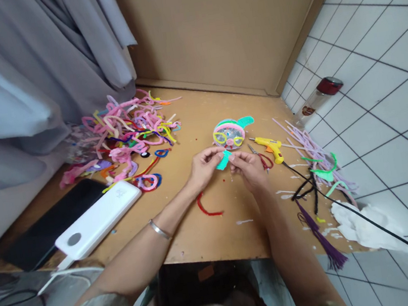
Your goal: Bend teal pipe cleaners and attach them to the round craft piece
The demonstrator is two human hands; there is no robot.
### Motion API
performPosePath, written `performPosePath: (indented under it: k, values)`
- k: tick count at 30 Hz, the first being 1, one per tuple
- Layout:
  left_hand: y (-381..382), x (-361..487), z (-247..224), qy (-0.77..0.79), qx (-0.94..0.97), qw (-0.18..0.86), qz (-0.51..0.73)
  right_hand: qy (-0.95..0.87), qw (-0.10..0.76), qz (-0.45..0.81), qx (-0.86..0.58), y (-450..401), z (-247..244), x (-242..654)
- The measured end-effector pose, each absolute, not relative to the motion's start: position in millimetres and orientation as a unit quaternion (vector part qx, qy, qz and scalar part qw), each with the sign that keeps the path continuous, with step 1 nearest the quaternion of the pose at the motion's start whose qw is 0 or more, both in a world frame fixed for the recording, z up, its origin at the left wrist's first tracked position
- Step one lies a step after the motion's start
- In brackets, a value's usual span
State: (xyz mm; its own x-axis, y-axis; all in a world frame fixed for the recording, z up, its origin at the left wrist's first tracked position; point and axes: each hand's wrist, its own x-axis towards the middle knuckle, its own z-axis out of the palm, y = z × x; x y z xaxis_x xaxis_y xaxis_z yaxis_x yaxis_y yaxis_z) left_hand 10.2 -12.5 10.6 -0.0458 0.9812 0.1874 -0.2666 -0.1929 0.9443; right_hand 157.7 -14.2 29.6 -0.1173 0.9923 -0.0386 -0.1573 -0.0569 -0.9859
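Observation:
Both hands meet over the middle of the wooden table, pinching a small teal fuzzy piece (222, 161) between them. My left hand (206, 167) holds its left side with thumb and fingers. On the other side, my right hand (247, 167) grips its upper right end. Just beyond them lies a round pink-rimmed craft piece (229, 135) with yellow loops and a teal strip sticking out at its upper right. Red-handled scissors (265, 160) rest beside my right hand, partly hidden by it. A curved red pipe cleaner (209, 211) lies nearer to me.
A yellow glue gun (270, 148) with a black cord lies right. Tangled colourful pipe cleaners (124, 129) fill the back left. White power bank (99, 220) and black phone (57, 221) lie left. Lilac stems (314, 157), purple tassel (322, 237) and white wadding (366, 223) are at right.

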Motion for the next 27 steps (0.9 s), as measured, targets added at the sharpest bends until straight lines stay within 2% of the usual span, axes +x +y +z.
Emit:
performPosePath:
  k: [10,27]
  values:
    - [-14.8,13.3,11.3,0.365,0.482,0.533,0.592,-0.449,0.53,0.551,-0.463,-11.1,28.3,154.5]
    - [-14.1,14.8,7.5,0.347,0.489,0.538,0.593,-0.463,0.538,0.518,-0.478,-14.4,35.2,150.9]
